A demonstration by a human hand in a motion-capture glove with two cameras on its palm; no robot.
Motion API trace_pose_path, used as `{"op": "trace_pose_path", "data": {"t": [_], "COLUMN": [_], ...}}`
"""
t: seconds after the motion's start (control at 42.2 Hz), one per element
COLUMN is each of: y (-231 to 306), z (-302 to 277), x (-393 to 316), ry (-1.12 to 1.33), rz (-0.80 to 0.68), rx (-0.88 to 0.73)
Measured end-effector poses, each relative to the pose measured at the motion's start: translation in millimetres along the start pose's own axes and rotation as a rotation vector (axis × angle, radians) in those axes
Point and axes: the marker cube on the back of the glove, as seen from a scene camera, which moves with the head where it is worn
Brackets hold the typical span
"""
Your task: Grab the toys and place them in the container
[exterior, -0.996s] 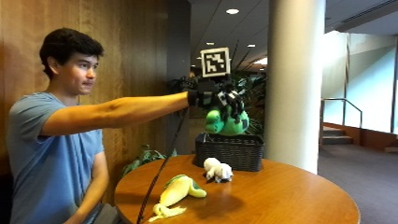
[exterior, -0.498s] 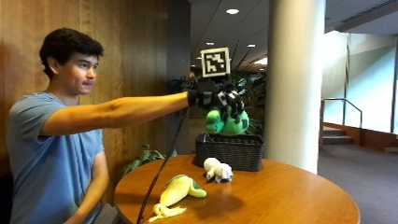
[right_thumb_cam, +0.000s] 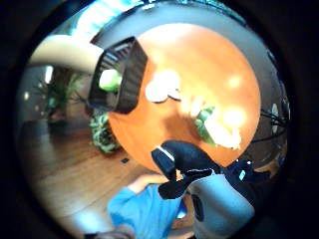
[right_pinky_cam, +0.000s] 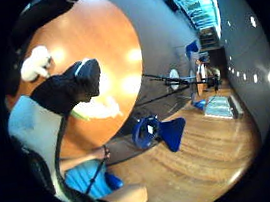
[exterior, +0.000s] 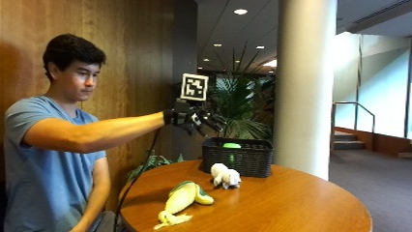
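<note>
Two toys are left on the counter (exterior: 302,203) in the outside view: a white plush (exterior: 225,175) just beside the black basket (exterior: 237,157), and a yellow-green plush (exterior: 182,199) nearer the person. A green toy (exterior: 231,145) now lies inside the basket, only its top showing above the rim. Half a sec. ago it hung under the gloved right hand (exterior: 193,118) above the basket; now that hand is up in the air w/ fingers spread and nothing in it. So one drop looks done (my read, not seen mid-fall), and I'd judge the white plush the next pick, being closest to the basket.

Thumb-side palm view: basket (right_thumb_cam: 124,74) seen from above w/ the green toy (right_thumb_cam: 108,79) in it, white plush (right_thumb_cam: 160,85) touching or nearly touching its wall, yellow-green plush (right_thumb_cam: 215,127) well apart on the wood. A gloved finger (right_thumb_cam: 179,159) reaches into view, holding nothing.

Little-finger-side palm view: white plush (right_pinky_cam: 35,63) and part of the yellow-green one (right_pinky_cam: 98,108) on the counter (right_pinky_cam: 101,40); a gloved finger (right_pinky_cam: 70,87) covers part of it. Basket isn't in this view.

Hard to tell: how deep the green toy sits and what shape it is. The bare hand is out of sight below the counter edge.
</note>
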Motion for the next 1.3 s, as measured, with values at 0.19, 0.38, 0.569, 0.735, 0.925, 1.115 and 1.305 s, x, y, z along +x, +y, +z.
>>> {"op": "trace_pose_path", "data": {"t": [0.19, 0.38, 0.569, 0.735, 0.925, 1.115, 1.305], "y": [20.9, 22.7, 27.4, 30.2, 30.5, 24.5, 21.3], "z": [94.0, 159.6, 198.2, 228.3, 248.1, 248.1, 217.6], "x": [64.1, 68.2, 51.2, 52.0, 43.8, 40.4, 42.3], "ry": [0.045, 0.065, 0.025, 0.070, -0.054, -0.082, -0.148], "rz": [-0.106, -0.006, 0.029, -0.022, -0.060, -0.046, -0.019], "rx": [-0.083, -0.186, -0.250, -0.275, -0.210, -0.085, -0.031]}}
